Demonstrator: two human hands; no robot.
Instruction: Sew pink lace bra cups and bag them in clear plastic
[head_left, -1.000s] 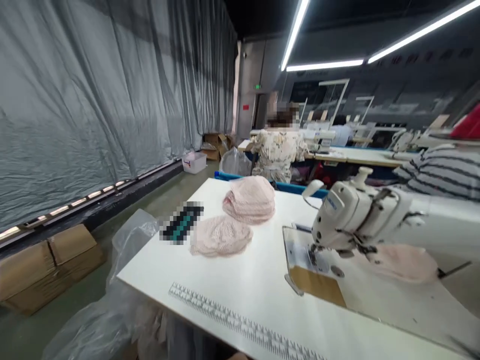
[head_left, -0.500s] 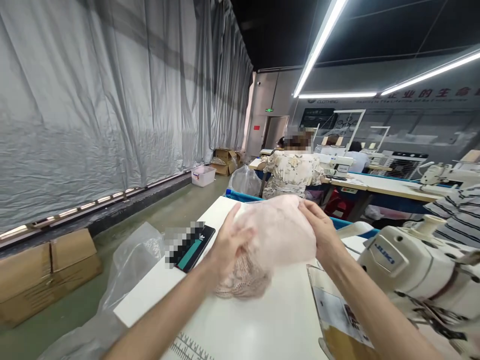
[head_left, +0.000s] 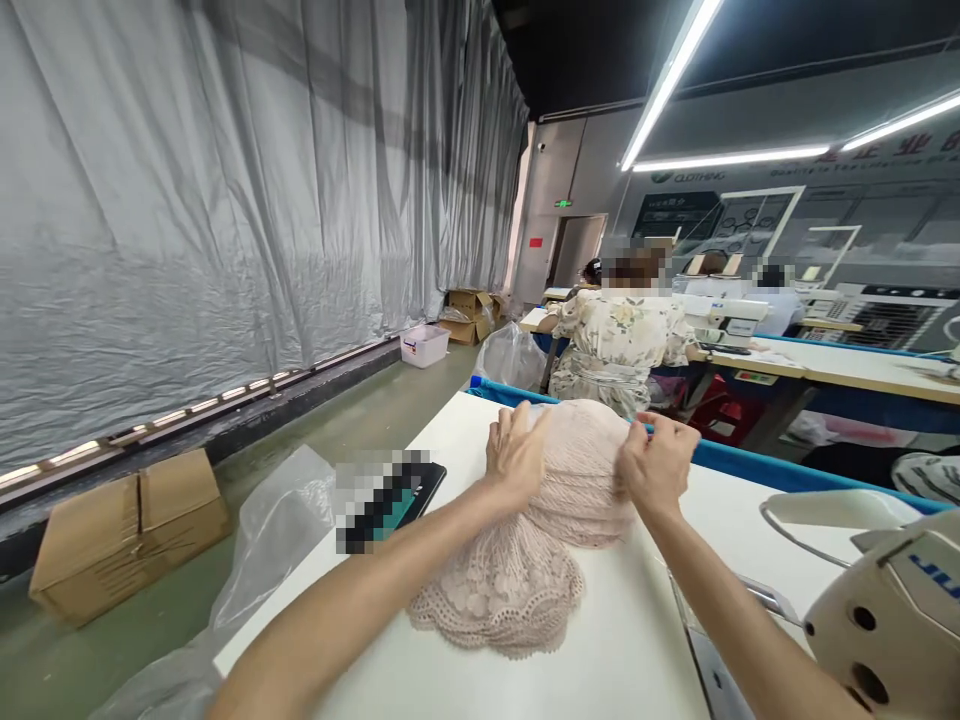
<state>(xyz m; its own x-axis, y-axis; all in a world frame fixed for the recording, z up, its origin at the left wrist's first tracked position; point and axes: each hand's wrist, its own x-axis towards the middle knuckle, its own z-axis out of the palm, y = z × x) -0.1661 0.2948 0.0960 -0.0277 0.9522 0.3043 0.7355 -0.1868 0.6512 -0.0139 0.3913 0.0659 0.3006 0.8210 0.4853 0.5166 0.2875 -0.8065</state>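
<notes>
A stack of pale pink lace pieces [head_left: 589, 480] lies on the white sewing table in front of me. Its lower part fans out into a scalloped lace edge [head_left: 499, 595], gathered narrow in the middle. My left hand [head_left: 519, 455] is closed over the left side of the upper part, fingers bent onto the lace. At the upper right edge, my right hand [head_left: 661, 465] is closed in a pinch, its thumb against the lace; its fingertips are partly hidden.
A sewing machine [head_left: 892, 610] stands close by my right forearm. A dark phone-like object [head_left: 420, 490], partly blurred out, lies at the table's left. Clear plastic [head_left: 281, 530] hangs beside the table, near a cardboard box [head_left: 135, 530]. A co-worker in a floral top [head_left: 619, 345] sits ahead.
The thin pale fabric lifted between my hands has come down, and the stack lies spread with its scalloped edge visible. My view has turned right then settled left of the sewing machine.
</notes>
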